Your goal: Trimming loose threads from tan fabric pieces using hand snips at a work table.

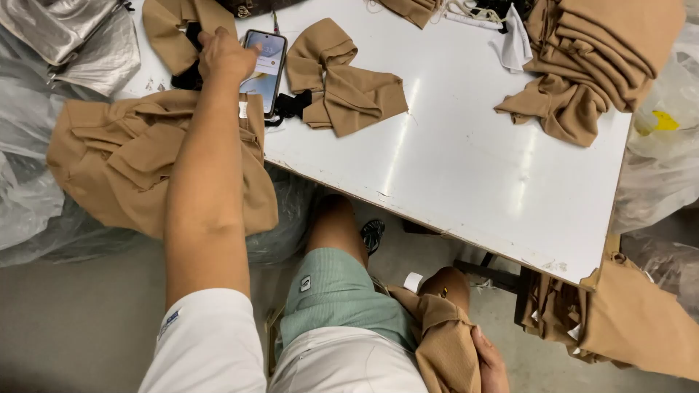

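Nearest, at the bottom edge, the right hand (pixel 489 364) rests on the person's lap with its fingers wrapped around a tan fabric piece (pixel 444 342) that drapes over the right knee; the grip is clamped on that cloth. Beside it lie pale green shorts (pixel 336 291) and the hem of a white shirt (pixel 211 342). A dark shoe (pixel 373 234) shows on the floor under the tabletop's near edge.

To the left, a heap of tan garments (pixel 116 156) hangs over the tabletop's left end onto clear plastic bags (pixel 29 196). The left arm stretches over this heap toward the far side.

The white tabletop (pixel 466 160) is bare in the middle. Further in, the left hand (pixel 226 57) lies on the left edge of a smartphone (pixel 263 69) that sits flat with its screen lit; the fingers point away from the camera and curl down, so whether they are closed together or apart cannot be told. Just right of the phone sits a folded tan piece (pixel 342 80) with a black strap (pixel 291 105) at its near left corner.

At the far right, a stack of folded tan fabric (pixel 604 51) touches a white cloth scrap (pixel 515 40). Far left, a silvery bag (pixel 73 33) lies off the tabletop.
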